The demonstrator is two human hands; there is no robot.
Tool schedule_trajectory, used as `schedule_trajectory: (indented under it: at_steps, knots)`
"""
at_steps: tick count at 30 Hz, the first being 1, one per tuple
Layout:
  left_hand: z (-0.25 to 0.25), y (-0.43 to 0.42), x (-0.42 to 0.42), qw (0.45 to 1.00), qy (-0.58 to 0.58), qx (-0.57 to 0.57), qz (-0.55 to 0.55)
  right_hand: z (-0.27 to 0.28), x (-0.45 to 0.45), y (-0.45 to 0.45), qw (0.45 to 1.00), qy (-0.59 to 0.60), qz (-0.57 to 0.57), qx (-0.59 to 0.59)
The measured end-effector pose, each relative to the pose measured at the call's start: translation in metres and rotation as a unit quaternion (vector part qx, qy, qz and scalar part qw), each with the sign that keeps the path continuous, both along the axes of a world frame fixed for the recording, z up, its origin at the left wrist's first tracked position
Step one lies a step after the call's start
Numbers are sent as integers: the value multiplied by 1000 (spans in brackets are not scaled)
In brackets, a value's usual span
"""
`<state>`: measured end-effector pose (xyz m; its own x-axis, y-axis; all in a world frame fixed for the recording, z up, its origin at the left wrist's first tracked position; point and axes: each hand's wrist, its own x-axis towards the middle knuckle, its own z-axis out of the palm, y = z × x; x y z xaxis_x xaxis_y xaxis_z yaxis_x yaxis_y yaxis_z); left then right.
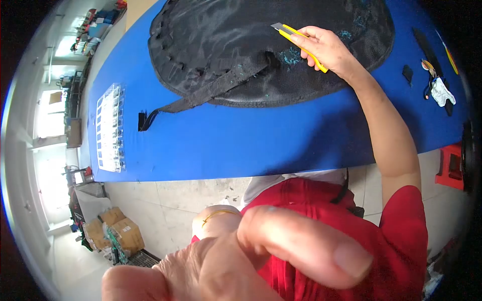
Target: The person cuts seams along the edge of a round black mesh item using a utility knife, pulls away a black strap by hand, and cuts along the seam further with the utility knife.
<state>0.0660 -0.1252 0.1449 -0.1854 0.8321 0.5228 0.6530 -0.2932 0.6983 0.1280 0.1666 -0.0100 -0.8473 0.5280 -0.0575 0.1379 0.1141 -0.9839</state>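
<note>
My right hand (324, 49) is closed round a yellow utility knife (320, 65), its blade pointing to the upper left. Beneath the knife lies a large round black mesh fabric piece (216, 45) with blue-green thread bits on it. A black strap (216, 90) runs from the fabric down to the left, its end lying on the blue table. Close to the camera, my left hand (226, 256) is raised with its fingers apart and nothing between them. It is partly cut off by the bottom edge.
The blue table (201, 150) carries a clear plastic organizer (109, 128) at the left. Small tools and a white item (442, 92) lie at the right. Cardboard boxes (125, 233) stand on the floor at the lower left; a red stool (449, 168) is at the right.
</note>
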Motion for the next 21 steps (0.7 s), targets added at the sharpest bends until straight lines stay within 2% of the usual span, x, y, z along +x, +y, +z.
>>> schedule_trajectory:
  at_steps: [21]
  knots:
    - [-1, -15, 15, 994, 96, -60, -13, -1, -3, -1, 1000, -12, -18, 22]
